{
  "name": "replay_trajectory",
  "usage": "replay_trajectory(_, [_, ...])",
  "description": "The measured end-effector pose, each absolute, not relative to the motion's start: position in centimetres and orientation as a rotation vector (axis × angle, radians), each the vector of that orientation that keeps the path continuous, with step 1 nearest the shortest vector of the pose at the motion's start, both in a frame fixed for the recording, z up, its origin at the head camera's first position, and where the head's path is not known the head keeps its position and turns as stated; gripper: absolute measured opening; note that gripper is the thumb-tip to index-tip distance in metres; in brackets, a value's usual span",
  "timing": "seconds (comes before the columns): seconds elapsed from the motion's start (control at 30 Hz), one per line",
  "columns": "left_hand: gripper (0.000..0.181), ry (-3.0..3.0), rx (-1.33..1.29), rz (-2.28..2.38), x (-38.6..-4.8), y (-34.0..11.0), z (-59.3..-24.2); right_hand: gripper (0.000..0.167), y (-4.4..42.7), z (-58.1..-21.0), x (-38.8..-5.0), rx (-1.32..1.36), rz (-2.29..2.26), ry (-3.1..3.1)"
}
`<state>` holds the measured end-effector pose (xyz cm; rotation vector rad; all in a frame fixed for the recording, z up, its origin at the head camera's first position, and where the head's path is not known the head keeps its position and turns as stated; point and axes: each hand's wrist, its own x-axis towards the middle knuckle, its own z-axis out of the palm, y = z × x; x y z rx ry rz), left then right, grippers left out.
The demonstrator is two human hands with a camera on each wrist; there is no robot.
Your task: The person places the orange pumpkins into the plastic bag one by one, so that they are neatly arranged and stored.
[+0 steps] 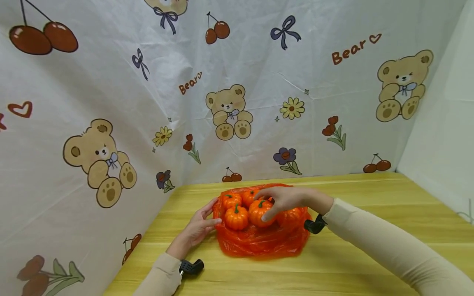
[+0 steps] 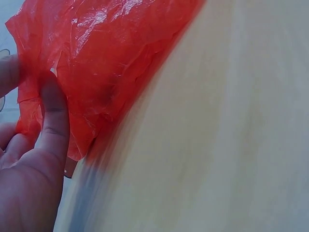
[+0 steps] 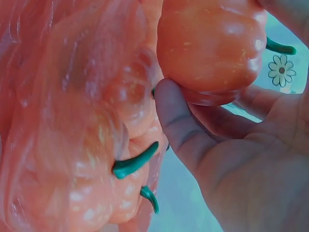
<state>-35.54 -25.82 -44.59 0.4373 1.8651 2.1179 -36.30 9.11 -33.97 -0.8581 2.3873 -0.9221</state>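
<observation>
A thin red plastic bag lies with its mouth spread wide, full of small orange pumpkins with green stems. On the bag's left side my left hand pinches the rim, the film gathered between thumb and fingers. My right hand reaches over the top and grips one pumpkin between thumb and fingers. That pumpkin sits above the others in the right wrist view, its stem pointing away from the bag. Other pumpkins, such as one at the front left, rest inside. The right hand hides part of the contents.
The bag stands on a yellow wood-grain table. A white cloth printed with bears, flowers and cherries hangs behind and to the left. A pale wall borders the right side. Each wrist carries a black device.
</observation>
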Motion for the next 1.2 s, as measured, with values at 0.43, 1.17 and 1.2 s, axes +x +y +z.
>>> replay_trajectory(0.43, [0.093,1.851,0.45,2.126,-35.6,-25.7,-44.5,0.061,7.5,-35.4,-35.5,-0.859,-0.793,2.444])
replay_trajectory(1.17, [0.094,1.855,0.433,2.133,-35.6,-25.7,-44.7,0.053,7.3,-36.5,-34.1,-0.965,-0.733,2.481])
replay_trajectory(1.2, [0.093,1.853,0.433,2.135,-35.6,-25.7,-44.7,0.051,7.4,-36.5,-34.1,-0.969,-0.731,2.483])
